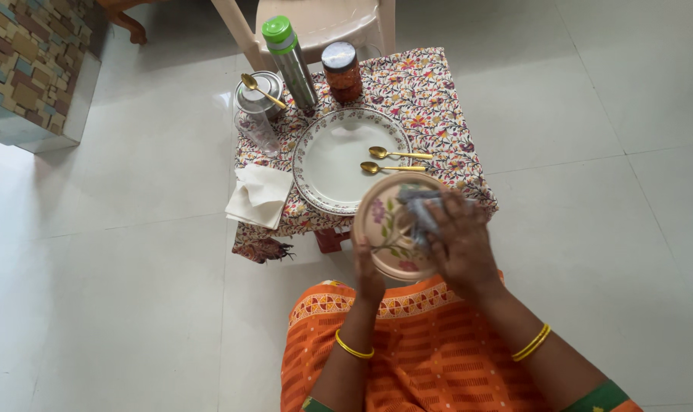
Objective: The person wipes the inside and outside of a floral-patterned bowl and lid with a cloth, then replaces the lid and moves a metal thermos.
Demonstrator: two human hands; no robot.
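My left hand (367, 271) grips the lower edge of a small flowered plate (383, 223) held over my lap. My right hand (459, 243) presses a crumpled grey-blue cloth (420, 210) against the plate's face. Just beyond, a large white plate (339, 156) with a patterned rim rests on a small table under a floral cloth (430, 99). Two gold spoons (396, 153) lie at the large plate's right edge.
At the table's back stand a steel bottle with a green cap (289, 57), a dark-lidded jar (342, 71), a steel tin with a gold spoon on it (258, 91) and a clear glass (256, 130). Folded white napkins (259, 195) hang off the left edge. A plastic chair (319, 23) stands behind.
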